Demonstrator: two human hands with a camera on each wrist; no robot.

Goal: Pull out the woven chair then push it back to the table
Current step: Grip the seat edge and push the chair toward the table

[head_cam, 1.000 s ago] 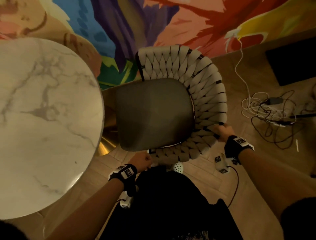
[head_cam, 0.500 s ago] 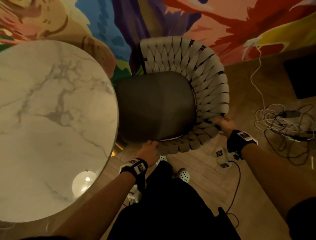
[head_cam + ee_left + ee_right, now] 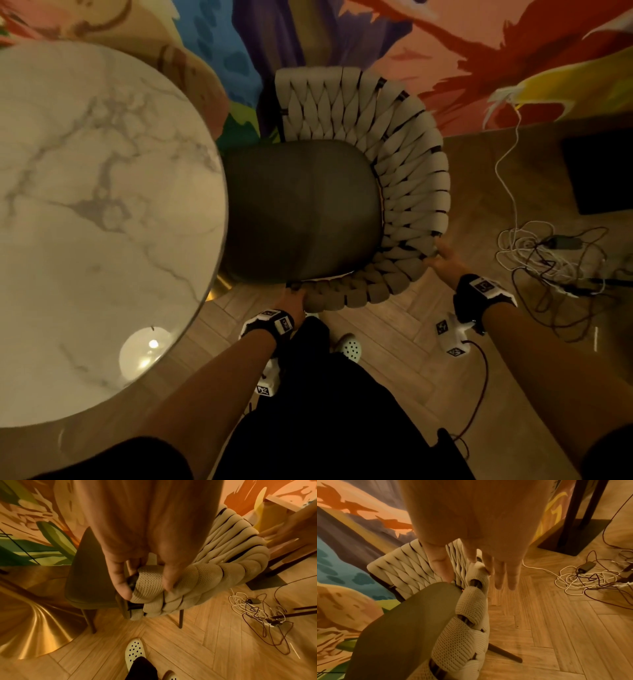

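The woven chair (image 3: pixel 407 192), with beige braided straps round a dark seat (image 3: pixel 301 212), stands right of the round marble table (image 3: pixel 102 205); the seat's front edge is tucked under the tabletop rim. My left hand (image 3: pixel 291 301) grips the near end of the woven rim; in the left wrist view my left hand (image 3: pixel 146 589) has thumb and fingers curled round a strap of the chair (image 3: pixel 214 574). My right hand (image 3: pixel 445 260) lies with straight fingers against the rim's right side. In the right wrist view my right hand (image 3: pixel 467 574) touches the chair (image 3: pixel 467 615) with its fingertips only.
A painted mural wall (image 3: pixel 445 51) runs close behind the chair. Tangled cables (image 3: pixel 548 253) and a dark stand base (image 3: pixel 599 171) lie on the wood floor at right. The table's golden base (image 3: pixel 25 628) flares out at left. My shoe (image 3: pixel 349 347) is just behind the chair.
The chair has slid left toward the table, and its seat now meets the tabletop edge. My right hand has loosened from gripping the rim to straight fingers.
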